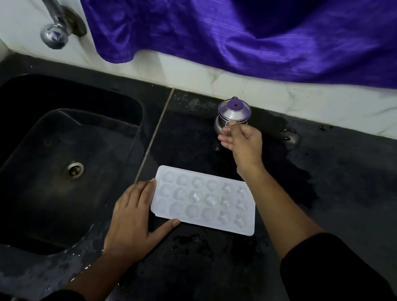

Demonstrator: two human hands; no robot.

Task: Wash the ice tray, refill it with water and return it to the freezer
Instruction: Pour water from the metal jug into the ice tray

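Observation:
A white ice tray [204, 201] with several rounded cells lies flat on the dark wet counter, just right of the sink. My left hand [136, 219] rests flat against the tray's left end, thumb along its near edge and fingers straight. Beyond the tray, my right hand [241, 142] is at a small steel jug [233, 112], its fingers curled at the jug's handle side. The jug stands upright near the back wall. Whether the cells hold water is unclear.
A black sink [47, 161] with a round drain [75, 169] fills the left side. A chrome tap [49, 24] curves out from the white tiled wall above it. Purple cloth [251, 27] hangs over the wall. Water is puddled on the counter [333, 186].

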